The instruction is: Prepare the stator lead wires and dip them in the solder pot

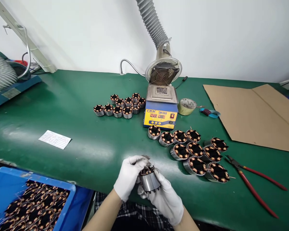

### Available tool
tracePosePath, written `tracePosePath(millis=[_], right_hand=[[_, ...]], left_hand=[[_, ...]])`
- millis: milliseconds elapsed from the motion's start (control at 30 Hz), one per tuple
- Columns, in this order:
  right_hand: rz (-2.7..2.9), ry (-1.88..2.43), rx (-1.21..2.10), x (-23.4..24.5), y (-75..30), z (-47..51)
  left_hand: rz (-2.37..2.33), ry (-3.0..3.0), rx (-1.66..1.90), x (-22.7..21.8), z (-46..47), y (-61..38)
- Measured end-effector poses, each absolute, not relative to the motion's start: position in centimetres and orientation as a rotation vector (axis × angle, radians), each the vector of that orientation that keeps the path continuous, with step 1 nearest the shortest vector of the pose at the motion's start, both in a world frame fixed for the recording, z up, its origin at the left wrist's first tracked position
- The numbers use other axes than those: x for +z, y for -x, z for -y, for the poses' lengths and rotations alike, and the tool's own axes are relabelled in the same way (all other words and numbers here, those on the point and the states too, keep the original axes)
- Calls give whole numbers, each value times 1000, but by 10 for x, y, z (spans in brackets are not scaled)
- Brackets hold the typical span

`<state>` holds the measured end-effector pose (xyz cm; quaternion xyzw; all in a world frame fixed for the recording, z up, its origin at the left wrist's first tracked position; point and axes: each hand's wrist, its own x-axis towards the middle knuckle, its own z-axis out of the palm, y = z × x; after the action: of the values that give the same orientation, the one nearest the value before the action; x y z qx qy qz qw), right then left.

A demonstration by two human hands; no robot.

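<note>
Near the table's front edge, my gloved right hand (pixel 167 199) is wrapped around a motor stator (pixel 149 182), a steel ring with copper windings and black insulation. The stator is tilted, its winding side facing up and away. My gloved left hand (pixel 129 171) is closed at the stator's top rim, thumb and fingers pinched on a thin wire end there; the fingertips partly hide it. More stators (pixel 180 151) stand in a group on the right, some with wire ends sticking out. Another group of stators (pixel 117 111) stands at the back left.
A blue and yellow solder pot (pixel 160 119) stands mid-table under a fume hose (pixel 153 22). Beside it is a round tub (pixel 187 107). Red-handled cutters (pixel 252 183) and cardboard (pixel 257 115) lie right. A paper slip (pixel 55 139) and a blue bin (pixel 73 189) of wired stators are left.
</note>
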<state>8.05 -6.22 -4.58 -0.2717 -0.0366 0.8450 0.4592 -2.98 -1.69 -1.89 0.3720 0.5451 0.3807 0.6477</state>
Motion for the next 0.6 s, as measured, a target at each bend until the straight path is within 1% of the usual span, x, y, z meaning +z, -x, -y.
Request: tracePosePath(millis=[100, 167, 233, 333, 400, 600], right_hand=[[100, 632, 2150, -45, -82, 61], [65, 610, 2181, -43, -84, 59], [8, 608, 2160, -42, -85, 57], [-28, 622, 2122, -41, -86, 55], [-14, 635, 2137, -42, -86, 56], [91, 617, 2165, -44, -85, 60]], left_hand=[[-1221, -692, 1013, -22, 15, 36], [-1220, -695, 1088, -26, 17, 44], [-1203, -904, 943, -29, 23, 50], [-1165, -1296, 584, -30, 31, 54], [-1159, -1327, 547, -30, 35, 52], [-1223, -743, 924, -29, 30, 34]])
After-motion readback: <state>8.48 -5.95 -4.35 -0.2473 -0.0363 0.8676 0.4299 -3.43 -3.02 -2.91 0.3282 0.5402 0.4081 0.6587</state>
